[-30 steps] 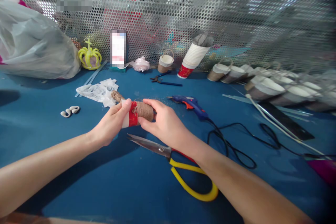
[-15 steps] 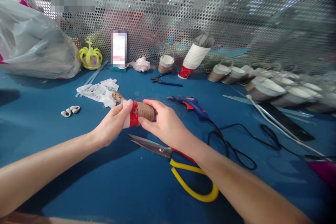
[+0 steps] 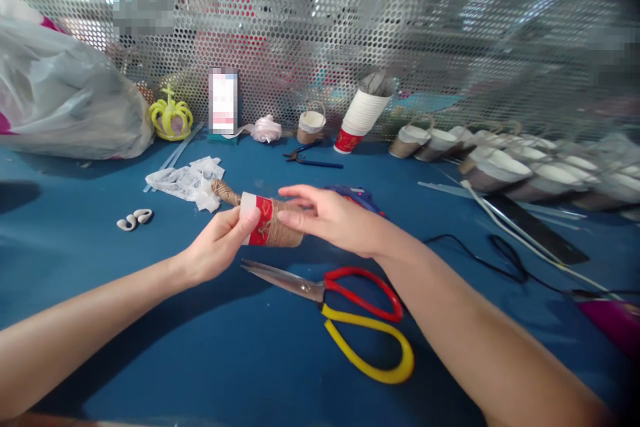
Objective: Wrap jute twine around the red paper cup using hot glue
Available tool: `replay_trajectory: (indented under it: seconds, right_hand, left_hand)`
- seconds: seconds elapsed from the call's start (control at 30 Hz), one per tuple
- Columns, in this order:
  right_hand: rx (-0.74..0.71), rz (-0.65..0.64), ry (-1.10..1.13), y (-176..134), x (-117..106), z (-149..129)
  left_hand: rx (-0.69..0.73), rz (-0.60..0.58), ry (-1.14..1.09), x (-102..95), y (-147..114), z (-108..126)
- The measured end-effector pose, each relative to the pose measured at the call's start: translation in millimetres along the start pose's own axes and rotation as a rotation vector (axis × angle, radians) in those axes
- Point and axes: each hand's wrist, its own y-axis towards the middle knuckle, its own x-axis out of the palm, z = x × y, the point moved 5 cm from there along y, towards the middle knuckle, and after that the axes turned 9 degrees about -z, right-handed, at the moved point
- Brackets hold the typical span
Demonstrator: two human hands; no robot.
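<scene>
My left hand (image 3: 220,240) is closed around a small paper cup (image 3: 260,230), held tilted on its side above the table. The cup has a white rim and a red printed band, and brown twine (image 3: 286,232) is wound around its lower part. At the twine-covered end is my right hand (image 3: 330,217), its thumb against the wrap and its fingers stretched out and apart along the far side. A bundle of twine (image 3: 226,191) lies just behind the cup. Large scissors (image 3: 313,290) with red and yellow handles rest below the hands. My right hand partly covers a blue glue gun (image 3: 363,199).
Pliers (image 3: 313,161), a stack of paper cups (image 3: 363,113), and a twine-wrapped cup basket (image 3: 311,125) stand or lie behind. Several similar baskets (image 3: 495,170) fill the right. Leftward are white lace (image 3: 185,181), shell-like pieces (image 3: 135,219), a yellow crown (image 3: 171,117), a phone (image 3: 223,100) and a plastic bag (image 3: 70,87).
My right hand has loosened from the cup, its fingers now straighter and lifted, and has shifted slightly right over the glue gun. My left hand still holds the cup.
</scene>
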Motion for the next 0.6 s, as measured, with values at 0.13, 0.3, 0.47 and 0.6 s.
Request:
replay_trajectory:
  seconds: [0.13,0.3,0.47,0.6]
  right_hand:
    - [-0.030,-0.118,0.002,-4,7,0]
    - [-0.133,0.142,-0.439,-21,18,-11]
    - [-0.257,0.183,-0.619,-29,38,-10]
    - [-0.298,0.203,-0.651,-29,42,-7]
  left_hand:
    - [0.018,-0.037,0.014,-1.9,0,2]
    - [-0.196,-0.058,-0.292,1.8,5,-8]
    - [-0.349,0.033,-0.375,3.2,4,-17]
    - [-0.360,0.060,-0.311,2.2,2,-17]
